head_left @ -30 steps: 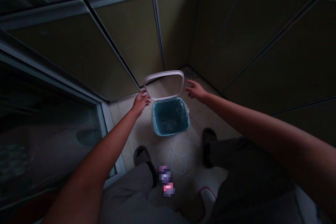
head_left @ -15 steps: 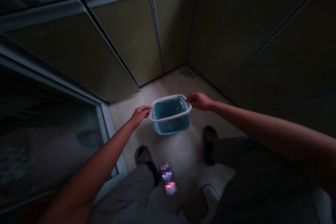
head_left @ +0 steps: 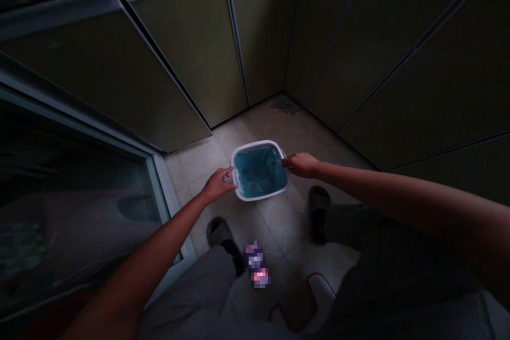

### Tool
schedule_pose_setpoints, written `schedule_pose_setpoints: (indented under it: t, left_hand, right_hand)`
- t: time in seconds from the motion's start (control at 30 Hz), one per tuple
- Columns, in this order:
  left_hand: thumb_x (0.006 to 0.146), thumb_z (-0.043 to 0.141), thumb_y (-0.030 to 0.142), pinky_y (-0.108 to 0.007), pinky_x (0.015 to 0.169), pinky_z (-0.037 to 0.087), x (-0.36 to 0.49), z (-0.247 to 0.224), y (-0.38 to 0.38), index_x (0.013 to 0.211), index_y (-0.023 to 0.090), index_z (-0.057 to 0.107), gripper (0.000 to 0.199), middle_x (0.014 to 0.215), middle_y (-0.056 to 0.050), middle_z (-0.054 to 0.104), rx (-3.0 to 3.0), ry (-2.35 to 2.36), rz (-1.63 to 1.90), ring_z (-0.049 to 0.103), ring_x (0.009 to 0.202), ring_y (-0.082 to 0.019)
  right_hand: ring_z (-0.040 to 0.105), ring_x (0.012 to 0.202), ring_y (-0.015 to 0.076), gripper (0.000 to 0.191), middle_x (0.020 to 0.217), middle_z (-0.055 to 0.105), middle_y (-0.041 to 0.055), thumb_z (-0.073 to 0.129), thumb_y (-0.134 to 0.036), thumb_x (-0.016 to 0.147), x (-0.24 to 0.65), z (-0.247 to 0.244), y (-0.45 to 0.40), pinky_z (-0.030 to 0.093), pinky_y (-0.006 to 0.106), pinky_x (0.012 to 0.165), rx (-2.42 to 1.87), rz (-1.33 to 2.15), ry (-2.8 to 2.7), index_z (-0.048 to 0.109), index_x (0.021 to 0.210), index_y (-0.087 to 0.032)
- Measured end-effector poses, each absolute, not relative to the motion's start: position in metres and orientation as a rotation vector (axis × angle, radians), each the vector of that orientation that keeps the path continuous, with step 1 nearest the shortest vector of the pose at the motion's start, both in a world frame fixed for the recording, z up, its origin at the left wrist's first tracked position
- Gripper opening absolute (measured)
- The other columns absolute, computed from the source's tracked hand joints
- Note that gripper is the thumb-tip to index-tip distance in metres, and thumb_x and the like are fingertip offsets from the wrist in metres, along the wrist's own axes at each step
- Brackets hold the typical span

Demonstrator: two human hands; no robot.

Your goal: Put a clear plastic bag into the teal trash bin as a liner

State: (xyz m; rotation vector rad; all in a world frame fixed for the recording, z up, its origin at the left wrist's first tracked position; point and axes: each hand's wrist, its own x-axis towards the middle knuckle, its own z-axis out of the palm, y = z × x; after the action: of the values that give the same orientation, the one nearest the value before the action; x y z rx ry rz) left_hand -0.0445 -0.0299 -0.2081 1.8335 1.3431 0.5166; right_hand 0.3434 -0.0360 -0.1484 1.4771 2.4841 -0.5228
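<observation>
A blue-green plastic basin (head_left: 261, 172) with a white rim is in front of me at floor level, its opening facing up. Whether its base rests on the tiles I cannot tell. On its left side my left hand (head_left: 219, 185) holds the rim, thumb and forefinger spread along it. My right hand (head_left: 300, 163) grips the opposite rim with its fingers curled. The basin has nothing clearly visible inside it.
Cabinet doors (head_left: 187, 48) meet in a corner ahead. A framed glass door (head_left: 155, 180) stands at left. My slippered feet (head_left: 220, 232) flank a blurred-out item (head_left: 257, 264) on the tiled floor (head_left: 279, 223). A red-edged white object (head_left: 321, 292) lies nearer me.
The basin has tipped from showing its near outer wall to facing up towards me. Both hands have stayed at its sides, and the left thumb and forefinger are now wider apart.
</observation>
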Motion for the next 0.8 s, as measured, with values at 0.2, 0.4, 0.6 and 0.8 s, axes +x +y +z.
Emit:
schedule_pose_setpoints:
  t: [0.2,0.4,0.6,0.8]
  left_hand:
    - [0.073,0.083,0.043,-0.027,0.069,0.045,-0.050,-0.217,-0.033,0.148,0.024,0.055,0.082,0.099,0.001,0.056,1.864,1.388,0.390,0.047,0.068,-0.010]
    - [0.076,0.081,0.047,-0.028,0.070,0.046,-0.051,-0.213,-0.033,0.158,0.026,0.041,0.093,0.105,-0.001,0.057,1.812,1.377,0.297,0.048,0.064,-0.009]
    - [0.078,0.080,0.049,-0.028,0.070,0.044,-0.045,-0.196,-0.031,0.157,0.031,0.042,0.090,0.092,0.002,0.062,1.829,1.468,0.110,0.060,0.072,-0.016]
    - [0.081,0.079,0.042,-0.026,0.066,0.041,-0.035,-0.180,-0.030,0.158,0.036,0.039,0.086,0.091,0.003,0.069,1.808,1.526,-0.028,0.066,0.076,-0.017]
  right_hand:
    - [0.072,0.099,0.0247,0.029,0.113,0.077,0.0072,0.055,-0.025,0.094,0.344,-0.153,-0.039,0.046,0.030,0.077,1.529,-0.522,2.419,0.072,0.117,-0.028]
    - [0.070,0.105,0.0309,0.031,0.116,0.074,0.0175,0.050,-0.031,0.097,0.318,-0.139,-0.037,0.049,0.036,0.083,1.497,-0.379,2.374,0.076,0.109,-0.020]
    - [0.070,0.108,0.0330,0.036,0.125,0.071,0.0157,0.061,-0.037,0.092,0.247,-0.200,-0.020,0.054,0.037,0.084,1.241,-0.659,2.407,0.075,0.121,-0.021]
    - [0.062,0.121,0.0338,0.083,0.146,0.057,0.0229,0.083,-0.038,0.081,0.177,-0.308,0.014,0.054,0.035,0.093,1.262,-0.893,2.231,0.051,0.151,-0.008]
